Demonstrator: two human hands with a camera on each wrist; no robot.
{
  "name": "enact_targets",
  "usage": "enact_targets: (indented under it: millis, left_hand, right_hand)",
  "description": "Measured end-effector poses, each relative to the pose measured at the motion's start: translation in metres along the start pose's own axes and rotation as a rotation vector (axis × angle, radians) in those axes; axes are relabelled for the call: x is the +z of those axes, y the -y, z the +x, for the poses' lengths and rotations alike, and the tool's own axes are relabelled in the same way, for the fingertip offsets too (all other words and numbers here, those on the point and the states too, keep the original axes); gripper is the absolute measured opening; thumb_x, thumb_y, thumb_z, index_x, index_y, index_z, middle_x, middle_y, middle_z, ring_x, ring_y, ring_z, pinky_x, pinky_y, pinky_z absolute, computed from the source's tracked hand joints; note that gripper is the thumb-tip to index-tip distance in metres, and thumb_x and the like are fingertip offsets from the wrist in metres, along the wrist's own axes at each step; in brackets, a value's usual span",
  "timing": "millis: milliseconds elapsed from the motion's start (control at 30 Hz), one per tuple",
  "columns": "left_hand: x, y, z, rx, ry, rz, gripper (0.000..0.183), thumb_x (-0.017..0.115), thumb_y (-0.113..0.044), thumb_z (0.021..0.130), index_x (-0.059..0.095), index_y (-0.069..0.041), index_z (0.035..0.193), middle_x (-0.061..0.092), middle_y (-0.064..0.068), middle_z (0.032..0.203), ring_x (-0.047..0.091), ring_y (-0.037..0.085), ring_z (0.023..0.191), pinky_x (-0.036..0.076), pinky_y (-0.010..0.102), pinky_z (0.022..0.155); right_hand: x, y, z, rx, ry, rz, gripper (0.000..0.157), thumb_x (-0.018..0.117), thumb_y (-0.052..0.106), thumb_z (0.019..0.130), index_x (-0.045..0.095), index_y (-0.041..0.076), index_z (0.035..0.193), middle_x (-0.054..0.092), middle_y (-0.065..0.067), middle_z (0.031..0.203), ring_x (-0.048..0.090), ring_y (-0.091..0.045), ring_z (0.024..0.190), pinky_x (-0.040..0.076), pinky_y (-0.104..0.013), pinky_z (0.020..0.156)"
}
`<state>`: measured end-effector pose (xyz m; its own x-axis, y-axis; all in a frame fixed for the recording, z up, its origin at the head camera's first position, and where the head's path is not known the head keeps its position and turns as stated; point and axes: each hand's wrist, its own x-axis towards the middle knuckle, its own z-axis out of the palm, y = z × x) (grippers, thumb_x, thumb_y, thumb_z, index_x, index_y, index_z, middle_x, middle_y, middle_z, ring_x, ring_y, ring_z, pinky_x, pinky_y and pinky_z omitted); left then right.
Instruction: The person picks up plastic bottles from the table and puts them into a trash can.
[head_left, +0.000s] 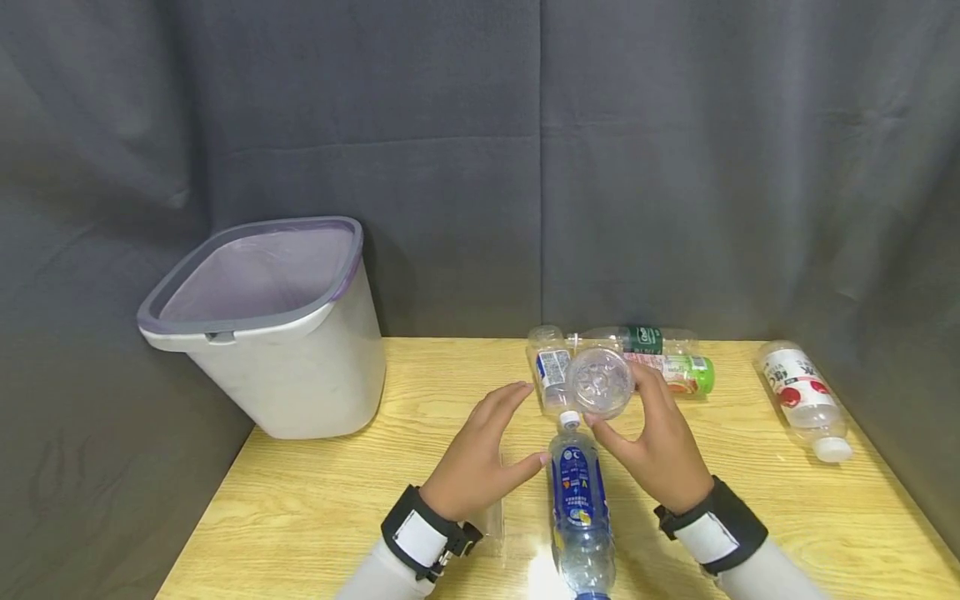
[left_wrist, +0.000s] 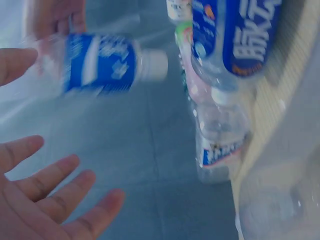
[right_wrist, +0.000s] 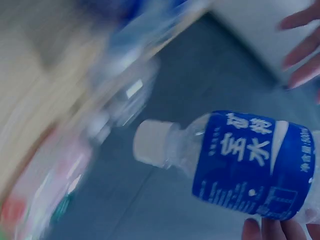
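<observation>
In the head view my right hand (head_left: 660, 446) grips a clear plastic bottle (head_left: 600, 383) near its base, which faces the camera. The right wrist view shows this bottle's blue label (right_wrist: 250, 165) and white cap (right_wrist: 152, 143). My left hand (head_left: 483, 458) holds nothing; its fingers are spread, a short way left of the gripped bottle. Between the hands a larger blue-labelled bottle (head_left: 577, 492) lies on the table with its white cap pointing away. Partly hidden by my left hand and wrist is another clear plastic item (head_left: 492, 525).
A white bin (head_left: 322, 375) with a grey rim stands at the left. Behind the hands lie a clear bottle with a white-and-blue label (head_left: 551, 367), a green-labelled bottle (head_left: 643, 339) and a green-capped bottle (head_left: 686, 375). A white-labelled bottle (head_left: 802, 392) lies far right. Grey curtain (head_left: 465, 167) hangs behind.
</observation>
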<state>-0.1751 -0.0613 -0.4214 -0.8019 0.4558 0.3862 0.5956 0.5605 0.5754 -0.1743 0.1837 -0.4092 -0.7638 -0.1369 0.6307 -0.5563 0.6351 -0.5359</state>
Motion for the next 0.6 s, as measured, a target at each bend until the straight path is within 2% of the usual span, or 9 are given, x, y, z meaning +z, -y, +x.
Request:
enact_targets:
  millis: [133, 300, 500, 600]
  left_hand:
    - [0.004, -0.009, -0.001, 0.064, -0.042, -0.015, 0.084, 0.067, -0.050, 0.084, 0.021, -0.032, 0.152, 0.035, -0.002, 0.151, 0.036, 0.016, 0.138, 0.040, 0.043, 0.109]
    - [0.008, -0.017, -0.005, 0.038, -0.052, -0.102, 0.090, 0.068, -0.055, 0.080, 0.018, -0.036, 0.152, 0.035, -0.009, 0.149, 0.038, 0.011, 0.135, 0.042, 0.039, 0.107]
    - [0.012, -0.019, -0.010, 0.026, -0.080, -0.184, 0.089, 0.070, -0.049, 0.081, 0.020, -0.032, 0.152, 0.037, -0.010, 0.146, 0.043, 0.009, 0.130, 0.046, 0.034, 0.102]
    - [0.013, -0.019, -0.013, 0.029, -0.119, -0.169, 0.084, 0.069, -0.048, 0.082, 0.024, -0.031, 0.151, 0.041, -0.008, 0.143, 0.047, 0.011, 0.127, 0.047, 0.034, 0.100]
  right_hand:
    - [0.003, 0.026, -0.006, 0.066, 0.050, 0.210, 0.079, 0.078, 0.015, 0.078, 0.036, 0.018, 0.144, 0.052, -0.005, 0.134, 0.049, -0.022, 0.125, 0.041, -0.051, 0.102]
    - [0.006, 0.049, -0.013, 0.148, 0.129, 0.442, 0.090, 0.072, 0.010, 0.082, 0.019, 0.029, 0.152, 0.042, 0.000, 0.146, 0.042, -0.019, 0.135, 0.035, -0.052, 0.109]
    - [0.014, 0.058, -0.023, 0.154, 0.117, 0.553, 0.088, 0.070, 0.002, 0.082, 0.021, 0.024, 0.151, 0.042, -0.004, 0.144, 0.043, -0.018, 0.134, 0.036, -0.022, 0.108]
    - [0.018, 0.059, -0.027, 0.159, 0.111, 0.546, 0.086, 0.071, 0.003, 0.081, 0.024, 0.024, 0.150, 0.043, -0.004, 0.145, 0.042, -0.015, 0.134, 0.033, -0.015, 0.107]
